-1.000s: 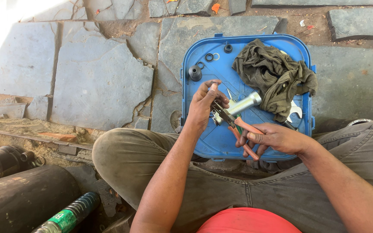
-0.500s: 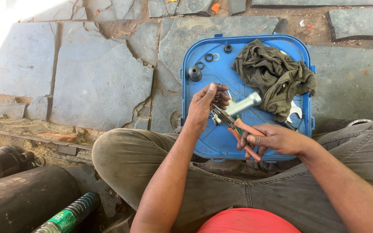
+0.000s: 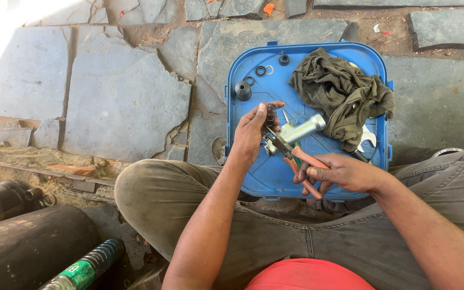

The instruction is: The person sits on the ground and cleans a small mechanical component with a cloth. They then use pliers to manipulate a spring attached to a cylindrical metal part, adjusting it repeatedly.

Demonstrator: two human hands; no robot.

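Outdoor ground paved with irregular grey stone slabs (image 3: 119, 102), the joints between them filled with brown soil and scattered debris. Strong sunlight washes out the slabs at the upper left; the remainder lies in even shade. A raised stone edge (image 3: 38, 161) runs along the lower left, with bare earth below it. A separate grey slab (image 3: 447, 27) lies at the upper right, bordered by reddish soil.
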